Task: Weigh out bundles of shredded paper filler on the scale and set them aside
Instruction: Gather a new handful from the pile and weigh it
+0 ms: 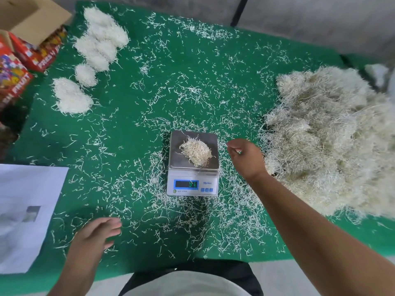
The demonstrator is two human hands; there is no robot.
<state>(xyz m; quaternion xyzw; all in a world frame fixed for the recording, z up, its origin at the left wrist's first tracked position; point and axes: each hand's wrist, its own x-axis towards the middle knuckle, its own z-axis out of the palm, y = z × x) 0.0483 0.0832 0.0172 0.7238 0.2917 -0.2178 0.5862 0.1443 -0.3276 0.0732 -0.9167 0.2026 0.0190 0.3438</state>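
Note:
A small white scale (192, 182) with a steel pan stands in the middle of the green table (128, 129). A clump of shredded paper (196, 153) lies on the pan, and the display glows green. My right hand (245, 157) hovers just right of the pan, fingers curled, seemingly pinching something small; I cannot tell what. My left hand (96, 236) hovers low over the table at the near left, fingers relaxed, holding nothing. A big heap of loose shredded paper (329, 142) fills the right side. Several weighed bundles (94, 50) lie at the far left.
Loose paper shreds are scattered all over the table. A white sheet of paper (23, 212) lies at the near left edge. Colourful fruit cartons (19, 67) and an open cardboard box (32, 16) stand off the far left corner.

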